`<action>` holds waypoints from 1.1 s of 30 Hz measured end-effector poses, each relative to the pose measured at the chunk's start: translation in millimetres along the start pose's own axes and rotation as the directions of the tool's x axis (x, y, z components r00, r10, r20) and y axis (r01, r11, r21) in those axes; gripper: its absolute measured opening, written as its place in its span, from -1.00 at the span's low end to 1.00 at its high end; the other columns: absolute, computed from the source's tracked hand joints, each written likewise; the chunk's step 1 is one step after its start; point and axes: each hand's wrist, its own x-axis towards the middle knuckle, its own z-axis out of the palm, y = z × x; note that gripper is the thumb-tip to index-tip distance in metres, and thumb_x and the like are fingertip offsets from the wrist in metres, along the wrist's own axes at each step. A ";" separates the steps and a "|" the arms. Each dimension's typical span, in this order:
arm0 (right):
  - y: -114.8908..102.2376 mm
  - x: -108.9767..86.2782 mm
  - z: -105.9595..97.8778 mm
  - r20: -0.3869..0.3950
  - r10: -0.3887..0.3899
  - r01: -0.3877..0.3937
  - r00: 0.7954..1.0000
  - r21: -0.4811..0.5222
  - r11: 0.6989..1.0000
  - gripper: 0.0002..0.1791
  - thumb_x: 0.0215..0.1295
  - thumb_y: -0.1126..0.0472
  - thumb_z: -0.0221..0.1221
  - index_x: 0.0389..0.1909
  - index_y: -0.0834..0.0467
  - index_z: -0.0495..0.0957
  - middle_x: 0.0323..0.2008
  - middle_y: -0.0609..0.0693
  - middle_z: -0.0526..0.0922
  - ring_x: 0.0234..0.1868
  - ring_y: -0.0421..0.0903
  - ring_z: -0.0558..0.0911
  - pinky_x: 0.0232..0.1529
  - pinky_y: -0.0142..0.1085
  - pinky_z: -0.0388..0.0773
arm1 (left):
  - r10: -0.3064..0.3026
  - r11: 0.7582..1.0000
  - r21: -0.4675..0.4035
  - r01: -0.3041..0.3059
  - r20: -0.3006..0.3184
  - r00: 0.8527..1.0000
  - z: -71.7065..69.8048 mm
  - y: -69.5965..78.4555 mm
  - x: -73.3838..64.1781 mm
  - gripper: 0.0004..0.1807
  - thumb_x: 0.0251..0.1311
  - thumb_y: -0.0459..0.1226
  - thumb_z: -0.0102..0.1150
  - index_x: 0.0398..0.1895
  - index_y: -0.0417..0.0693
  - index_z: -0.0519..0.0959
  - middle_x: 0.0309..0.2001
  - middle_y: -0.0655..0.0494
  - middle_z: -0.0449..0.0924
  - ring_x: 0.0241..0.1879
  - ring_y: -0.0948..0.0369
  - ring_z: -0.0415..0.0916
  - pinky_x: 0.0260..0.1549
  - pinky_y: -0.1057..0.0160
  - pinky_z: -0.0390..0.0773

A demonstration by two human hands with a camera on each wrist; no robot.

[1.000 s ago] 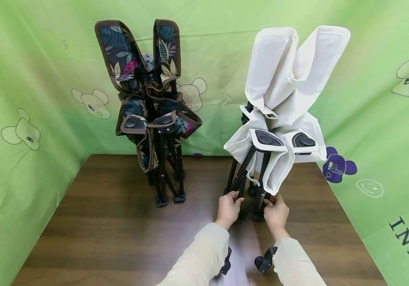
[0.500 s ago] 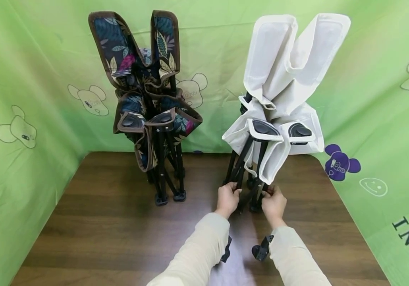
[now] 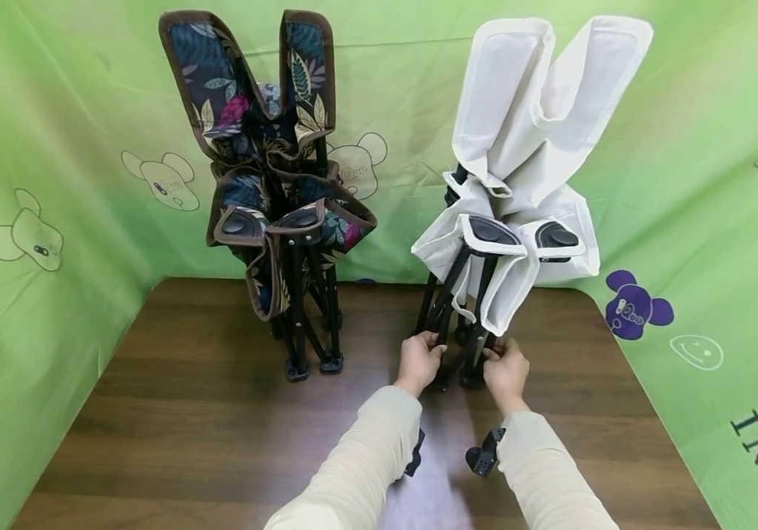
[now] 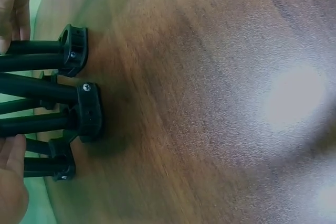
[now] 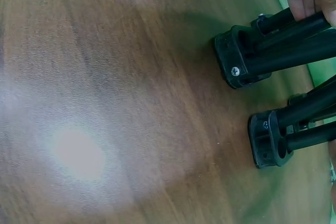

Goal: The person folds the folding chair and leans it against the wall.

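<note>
A folded chair with white fabric (image 3: pixel 511 125) and black tubular legs stands upright at the right of the table in the head view. My left hand (image 3: pixel 421 361) grips its black legs (image 3: pixel 441 309) low on the left side. Low on the right side, my right hand (image 3: pixel 506 372) holds the legs between thumb and fingers. The left wrist view shows my left hand (image 4: pixel 11 182) and black plastic feet (image 4: pixel 90 111) close to the tabletop. Black feet (image 5: pixel 236 59) also appear in the right wrist view, with fingers around the tubes above them.
Left of the white chair stands a second folded chair (image 3: pixel 316 66) in dark floral fabric with brown edging. Both stand on a brown wooden table (image 3: pixel 220 442). A green cloth (image 3: pixel 392 81) printed with mouse faces hangs behind and on both sides.
The white chair and both hands have shifted slightly back toward the cloth. The floral chair's feet have stayed nearly in place, while the head view has tilted a little.
</note>
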 end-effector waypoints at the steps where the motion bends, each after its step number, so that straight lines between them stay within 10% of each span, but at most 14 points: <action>1: 0.0 1.1 0.1 0.000 -0.003 0.003 1.000 0.000 1.000 -0.92 0.01 0.46 0.06 -0.43 0.41 0.43 -0.41 0.31 0.56 -0.33 0.14 0.55 -0.29 -0.13 0.41 | -0.006 1.000 -0.003 0.006 0.005 1.000 0.1 -0.2 0.8 -0.87 -0.02 -0.40 0.17 -0.36 -0.26 0.58 -0.45 0.02 0.60 -0.38 0.24 0.51 -0.46 0.46 0.44; 33: -6.5 27.2 20.7 0.036 0.042 -0.041 0.998 -0.034 0.999 -0.88 0.01 0.43 0.01 -0.37 0.35 0.43 -0.37 0.28 0.57 -0.26 0.14 0.52 -0.21 -0.10 0.38 | -0.002 0.999 0.042 0.003 -0.016 1.000 -0.3 -7.1 30.4 -0.94 0.00 -0.37 0.16 -0.44 -0.18 0.58 -0.49 0.08 0.59 -0.45 0.28 0.49 -0.53 0.49 0.40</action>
